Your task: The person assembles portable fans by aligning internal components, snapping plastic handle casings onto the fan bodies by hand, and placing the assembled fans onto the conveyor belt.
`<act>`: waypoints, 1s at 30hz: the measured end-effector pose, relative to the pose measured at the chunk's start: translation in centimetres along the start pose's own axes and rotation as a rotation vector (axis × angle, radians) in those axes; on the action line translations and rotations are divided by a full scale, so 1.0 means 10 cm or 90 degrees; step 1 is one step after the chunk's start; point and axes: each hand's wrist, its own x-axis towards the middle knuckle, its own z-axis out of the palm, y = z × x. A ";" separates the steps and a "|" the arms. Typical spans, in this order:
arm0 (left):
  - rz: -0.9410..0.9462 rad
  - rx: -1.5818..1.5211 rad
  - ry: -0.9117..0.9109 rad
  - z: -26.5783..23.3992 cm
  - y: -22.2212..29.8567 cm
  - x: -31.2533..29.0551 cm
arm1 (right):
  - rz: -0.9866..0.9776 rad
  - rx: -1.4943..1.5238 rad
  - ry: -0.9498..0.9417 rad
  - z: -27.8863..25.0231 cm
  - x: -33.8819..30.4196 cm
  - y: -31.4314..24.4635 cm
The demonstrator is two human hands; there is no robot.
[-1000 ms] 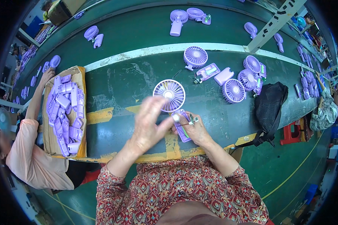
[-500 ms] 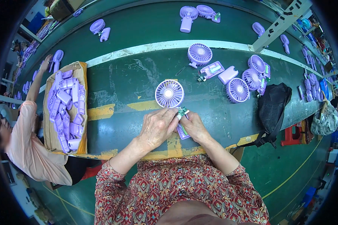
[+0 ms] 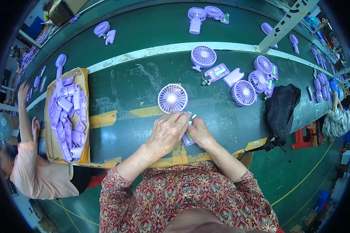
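Observation:
Both my hands meet over the near part of the green table, fingers closed around an opened purple fan handle. My left hand covers most of the handle's upper end. On the other side, my right hand pinches it, and a small pale bit shows between the fingertips. Just beyond my fingers lies a round purple fan head, face up. Whether it is joined to the handle is hidden by my hands.
To the left stands a cardboard box of purple handle shells. Several fan heads and an open handle lie at right, near a black mesh bag. A white metal post rises behind. A co-worker sits at left.
The green circuit board between my fingertips is now mostly covered as my hands have closed over it. The co-worker's arm has drawn back from a fan beyond the box.

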 end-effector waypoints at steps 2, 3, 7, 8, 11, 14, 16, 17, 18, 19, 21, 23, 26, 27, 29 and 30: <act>-0.031 -0.010 0.014 0.01 -0.03 -0.04 | 0.014 0.079 -0.019 0.02 0.02 0.05; -0.062 -0.022 0.029 0.01 -0.03 -0.06 | 0.012 0.077 -0.011 0.02 0.02 0.03; -0.240 -0.166 0.003 -0.10 -0.03 -0.13 | 0.120 0.324 -0.077 0.04 0.01 -0.03; -0.239 -0.166 0.003 -0.11 -0.04 -0.14 | 0.116 0.352 -0.071 0.04 0.01 -0.02; -0.262 -0.149 -0.014 -0.16 -0.08 -0.16 | 0.124 0.373 -0.073 0.05 0.01 -0.02; -0.234 -0.065 -0.044 -0.22 -0.12 -0.13 | 0.157 0.354 -0.089 -0.01 0.00 -0.06; -0.190 -0.018 -0.080 -0.22 -0.18 -0.15 | 0.169 0.409 -0.115 -0.04 -0.05 -0.14; -0.193 -0.014 -0.095 -0.22 -0.19 -0.16 | 0.177 0.430 -0.136 -0.06 -0.05 -0.14; -0.199 -0.015 -0.097 -0.20 -0.20 -0.17 | 0.193 0.461 -0.139 -0.08 -0.03 -0.12; -0.206 -0.018 -0.096 -0.19 -0.20 -0.18 | 0.208 0.491 -0.142 -0.09 -0.01 -0.12; -0.216 -0.020 -0.096 -0.17 -0.18 -0.20 | 0.212 0.487 -0.138 -0.10 -0.02 -0.14; -0.236 -0.056 -0.073 -0.18 -0.14 -0.20 | 0.226 0.487 -0.137 -0.09 0.02 -0.12; -0.230 -0.097 -0.045 -0.12 -0.16 -0.23 | 0.226 0.496 -0.109 -0.06 0.04 -0.08; -0.231 -0.097 -0.046 -0.12 -0.16 -0.24 | 0.227 0.497 -0.109 -0.06 0.04 -0.07; -0.261 -0.077 -0.069 -0.12 -0.17 -0.26 | 0.218 0.490 -0.125 -0.06 0.04 -0.07; -0.261 -0.077 -0.071 -0.13 -0.17 -0.25 | 0.219 0.491 -0.125 -0.06 0.04 -0.07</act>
